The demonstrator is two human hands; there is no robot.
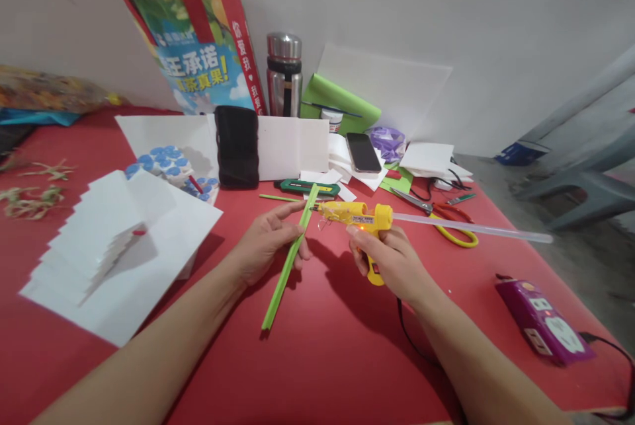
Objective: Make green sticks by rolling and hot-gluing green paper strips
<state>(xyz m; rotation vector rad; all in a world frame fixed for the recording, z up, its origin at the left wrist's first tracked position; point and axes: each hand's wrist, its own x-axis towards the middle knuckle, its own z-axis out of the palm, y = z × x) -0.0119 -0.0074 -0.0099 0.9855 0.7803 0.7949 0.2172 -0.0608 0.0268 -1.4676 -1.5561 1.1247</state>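
A long, narrow green strip [285, 276] slants over the red table, held between the thumb and fingers of my left hand [270, 240]. My right hand [387, 254] is wrapped round the handle of a yellow glue gun [347, 212], its thumb on the side by a small orange light. The gun's nozzle points left and is at the upper part of the strip, near my left index fingertip. Out of the gun's back a long translucent glue stick [471, 227] extends to the right. Fine glue strings hang under the nozzle.
Folded white papers [149, 260] lie left on the red table [307, 372]. Behind my hands are a green cutter [310, 188], black case [237, 147], phone [363, 153] and steel flask [284, 78]. Scissors [454, 223] and a purple power strip [543, 322] are at right.
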